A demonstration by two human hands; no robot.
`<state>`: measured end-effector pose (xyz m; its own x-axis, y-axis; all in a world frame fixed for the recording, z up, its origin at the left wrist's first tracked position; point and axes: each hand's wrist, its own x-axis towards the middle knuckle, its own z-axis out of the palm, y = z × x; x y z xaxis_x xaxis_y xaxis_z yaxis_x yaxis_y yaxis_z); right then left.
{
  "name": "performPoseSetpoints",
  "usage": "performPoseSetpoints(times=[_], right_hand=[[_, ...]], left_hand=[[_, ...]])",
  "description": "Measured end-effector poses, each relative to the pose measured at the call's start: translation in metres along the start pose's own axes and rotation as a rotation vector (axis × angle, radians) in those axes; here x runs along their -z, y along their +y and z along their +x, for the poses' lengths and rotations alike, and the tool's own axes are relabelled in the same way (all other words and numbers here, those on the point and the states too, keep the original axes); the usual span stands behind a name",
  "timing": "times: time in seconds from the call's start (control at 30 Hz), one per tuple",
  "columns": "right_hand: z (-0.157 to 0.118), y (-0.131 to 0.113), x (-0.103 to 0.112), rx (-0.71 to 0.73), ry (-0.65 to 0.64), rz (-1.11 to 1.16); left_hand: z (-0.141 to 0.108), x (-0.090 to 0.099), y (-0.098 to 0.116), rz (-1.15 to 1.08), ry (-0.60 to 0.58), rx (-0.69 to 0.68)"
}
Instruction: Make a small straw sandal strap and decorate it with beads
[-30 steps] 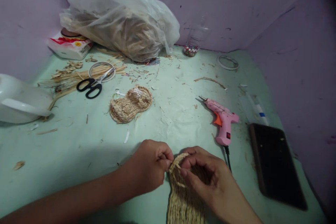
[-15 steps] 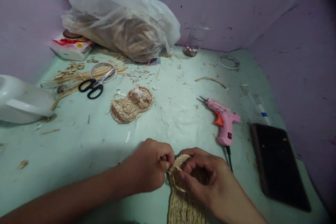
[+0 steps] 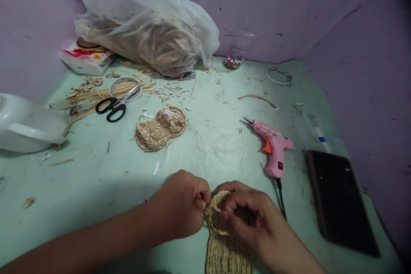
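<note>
A woven straw piece (image 3: 227, 253), made of braided rows, lies at the bottom edge of the view with its far end toward the table's middle. Across that end curves a pale braided straw strip (image 3: 221, 198). My left hand (image 3: 181, 205) pinches the strip's left end at the piece's edge, its fingers curled in. From the other side my right hand (image 3: 257, 218) grips the strip between thumb and fingers, covering part of the woven piece. Beyond the hands rests a small straw slipper-shaped item (image 3: 154, 135) with white beads on it.
A pink glue gun (image 3: 272, 145) lies right of centre, beside a dark phone-like slab (image 3: 342, 201). Black-handled scissors (image 3: 117, 107), a tape roll (image 3: 279, 75), a white jug (image 3: 28, 124), a plastic bag (image 3: 154, 30) and a bead bottle (image 3: 234, 61) stand around.
The right-hand fingers have shifted very slightly over the strip. Both hands otherwise keep their hold, and the things on the table stay put.
</note>
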<state>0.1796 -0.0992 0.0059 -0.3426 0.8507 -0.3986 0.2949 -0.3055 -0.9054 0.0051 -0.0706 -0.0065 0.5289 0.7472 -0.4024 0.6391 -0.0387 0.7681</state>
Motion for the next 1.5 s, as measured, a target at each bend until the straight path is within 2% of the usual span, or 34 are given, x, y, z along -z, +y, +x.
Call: performPoseSetpoints(times=[0.1,0.2,0.37,0.43,0.5,0.6,0.67,0.73,0.8,0.93,1.07,1.17,1.37,1.5], right_hand=[[0.0,-0.003,0.006,0.005,-0.029,0.015],[-0.002,-0.006,0.016,0.074,-0.065,0.003],[-0.015,-0.002,0.028,0.155,-0.053,-0.133],[-0.02,0.004,0.031,0.185,-0.04,-0.155],[-0.024,0.009,0.032,0.21,-0.032,-0.139],[-0.023,0.015,0.031,0.218,0.013,-0.105],[-0.019,0.018,0.028,0.225,0.038,-0.076],[-0.012,0.019,0.024,0.263,0.059,-0.048],[-0.002,0.017,0.02,0.326,0.092,-0.037],[0.024,0.005,0.018,0.463,0.188,0.0],[0.048,-0.001,0.023,0.52,0.29,-0.048],[0.054,0.005,0.025,0.524,0.314,-0.122],[0.052,0.016,0.027,0.563,0.36,-0.236],[0.052,0.017,0.025,0.588,0.364,-0.226]], left_hand=[[0.0,0.002,0.001,0.08,0.046,-0.03],[0.001,0.003,-0.001,0.117,0.127,-0.073],[-0.007,0.009,0.007,0.078,0.33,-0.146],[-0.014,0.01,0.016,0.034,0.309,-0.201],[-0.02,0.008,0.025,0.023,0.224,-0.249],[-0.024,-0.002,0.032,0.107,0.149,-0.288],[-0.021,-0.008,0.031,0.186,0.154,-0.319],[-0.016,-0.01,0.027,0.248,0.209,-0.374],[-0.011,-0.005,0.024,0.298,0.303,-0.412],[-0.001,0.021,0.028,0.294,0.461,-0.424],[0.01,0.041,0.032,0.284,0.585,-0.393],[0.02,0.042,0.027,0.278,0.551,-0.327],[0.028,0.034,0.016,0.152,0.486,-0.248],[0.028,0.032,0.018,0.084,0.437,-0.279]])
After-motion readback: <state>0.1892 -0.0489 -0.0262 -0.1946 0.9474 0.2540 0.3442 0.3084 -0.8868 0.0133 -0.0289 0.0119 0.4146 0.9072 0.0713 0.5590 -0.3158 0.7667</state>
